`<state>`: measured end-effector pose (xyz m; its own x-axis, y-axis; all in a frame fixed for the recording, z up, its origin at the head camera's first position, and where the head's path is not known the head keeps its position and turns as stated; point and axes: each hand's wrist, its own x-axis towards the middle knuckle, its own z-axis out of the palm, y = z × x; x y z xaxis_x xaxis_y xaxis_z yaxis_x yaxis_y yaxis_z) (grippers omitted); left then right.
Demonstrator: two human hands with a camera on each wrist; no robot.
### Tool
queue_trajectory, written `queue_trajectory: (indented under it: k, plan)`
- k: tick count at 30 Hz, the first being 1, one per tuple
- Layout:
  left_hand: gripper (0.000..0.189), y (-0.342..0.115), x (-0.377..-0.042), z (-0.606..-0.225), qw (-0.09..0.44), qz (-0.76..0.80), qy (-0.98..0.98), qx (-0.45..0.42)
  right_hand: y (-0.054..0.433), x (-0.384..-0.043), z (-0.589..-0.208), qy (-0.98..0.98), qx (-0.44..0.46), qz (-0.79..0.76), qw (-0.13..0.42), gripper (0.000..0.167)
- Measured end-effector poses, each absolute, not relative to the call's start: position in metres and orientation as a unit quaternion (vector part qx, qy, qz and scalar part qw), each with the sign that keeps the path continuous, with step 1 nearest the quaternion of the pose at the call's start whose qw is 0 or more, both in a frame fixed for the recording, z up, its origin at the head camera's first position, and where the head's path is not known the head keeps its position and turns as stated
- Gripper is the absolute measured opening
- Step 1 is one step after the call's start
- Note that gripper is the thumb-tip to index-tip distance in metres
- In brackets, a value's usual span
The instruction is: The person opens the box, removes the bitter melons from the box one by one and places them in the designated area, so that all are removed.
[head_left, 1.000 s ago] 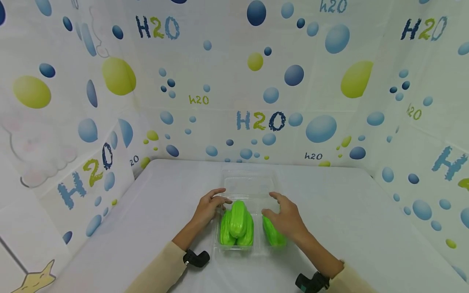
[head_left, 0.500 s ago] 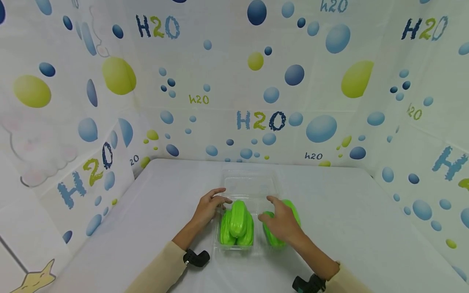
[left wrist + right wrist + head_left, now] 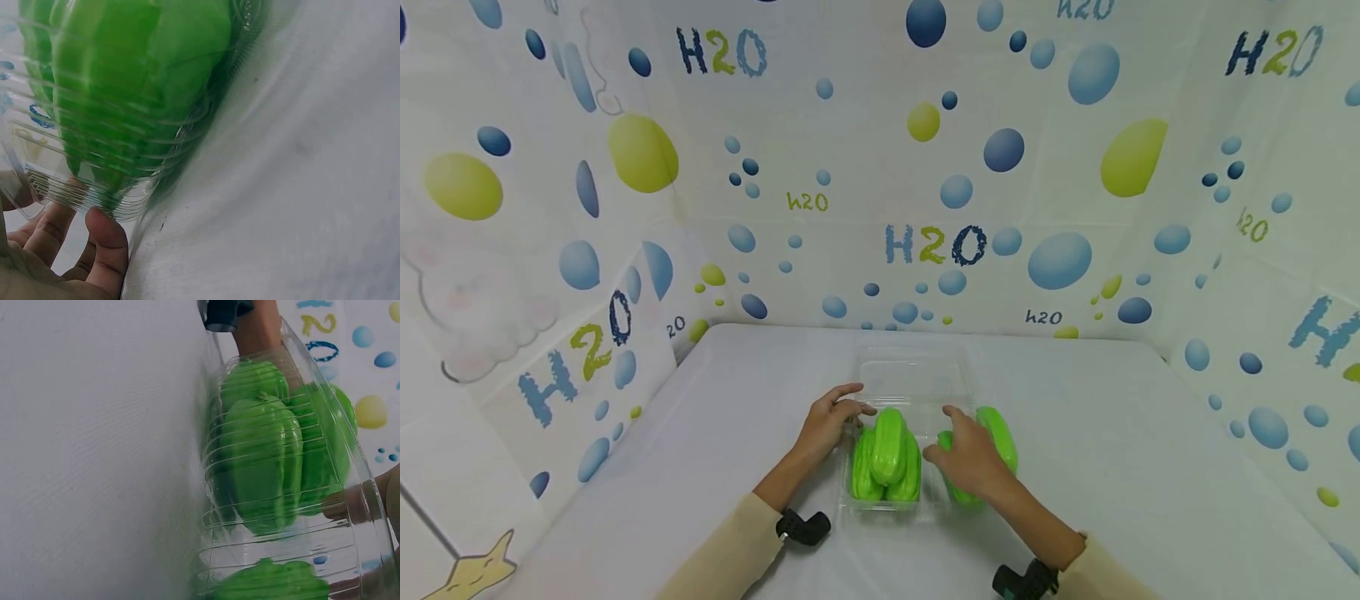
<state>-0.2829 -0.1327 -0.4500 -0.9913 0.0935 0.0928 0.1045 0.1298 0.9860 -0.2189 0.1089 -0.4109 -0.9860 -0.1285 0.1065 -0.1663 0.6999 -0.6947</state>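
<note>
A clear plastic box (image 3: 880,507) with a ribbed wall sits on the table, its hinged lid (image 3: 913,379) folded back. Its left side bears a stack of shiny green ribbed vegetables (image 3: 889,450), pepper-like in the right wrist view. My left hand (image 3: 826,425) grips the box's left edge; its fingers (image 3: 107,234) curl at the clear wall in the left wrist view. My right hand (image 3: 973,458) is over the box's right side, thumb and forefinger spread. Under it lies a green vegetable (image 3: 957,493), partly hidden. Another green vegetable (image 3: 1000,437) leans out beyond its far side.
White cloth covers the table (image 3: 760,367). A backdrop (image 3: 850,150) with blue and green dots and "H2O" lettering stands around its back and sides. Black cameras (image 3: 803,528) are strapped to both wrists.
My right hand has shifted slightly left over the box, and a green vegetable has come into view on its right. My left hand has stayed at the box's edge.
</note>
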Motion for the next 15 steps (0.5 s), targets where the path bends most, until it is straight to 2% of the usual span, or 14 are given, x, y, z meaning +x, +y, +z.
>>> queue_trajectory:
  k: [15]
  plan:
    - [0.043, -0.1333, -0.2866, -0.4565, 0.01, -0.657, -0.75, -0.07, 0.1085, -0.2223, -0.4141, -0.947, 0.116, 0.3, -0.006, 0.071]
